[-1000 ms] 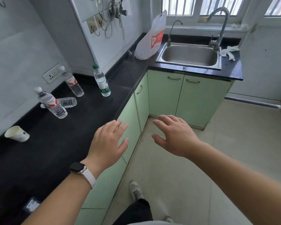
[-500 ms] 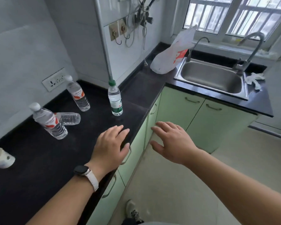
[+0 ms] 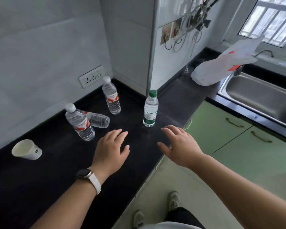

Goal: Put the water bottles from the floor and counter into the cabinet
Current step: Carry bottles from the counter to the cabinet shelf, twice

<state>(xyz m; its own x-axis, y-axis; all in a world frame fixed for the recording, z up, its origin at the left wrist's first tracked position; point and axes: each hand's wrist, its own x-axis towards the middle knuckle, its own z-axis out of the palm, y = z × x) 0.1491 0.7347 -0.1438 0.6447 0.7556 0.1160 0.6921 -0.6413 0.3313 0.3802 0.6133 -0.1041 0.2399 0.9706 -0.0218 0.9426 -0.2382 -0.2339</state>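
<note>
Several water bottles stand on the black counter (image 3: 48, 179). A green-capped bottle (image 3: 150, 109) is upright just beyond my right hand (image 3: 178, 144). Two red-labelled, white-capped bottles stand upright: one near the wall socket (image 3: 111, 98), one closer to me (image 3: 80, 123). A fourth bottle (image 3: 98, 119) lies on its side between them. My left hand (image 3: 111, 151), with a watch on the wrist, hovers over the counter, fingers spread, empty. My right hand is also open and empty, over the counter's edge. Pale green cabinet doors (image 3: 221, 129) sit under the sink, shut.
A white paper cup (image 3: 27, 150) lies tipped over at the left of the counter. A white plastic bag (image 3: 221, 66) leans by the steel sink (image 3: 257, 95). Cables hang from wall hooks (image 3: 193, 27). My feet stand on the pale floor (image 3: 180, 187).
I have stepped closer to the counter and turned left. Both open hands have moved forward over the counter toward the bottles. Nothing has been taken hold of.
</note>
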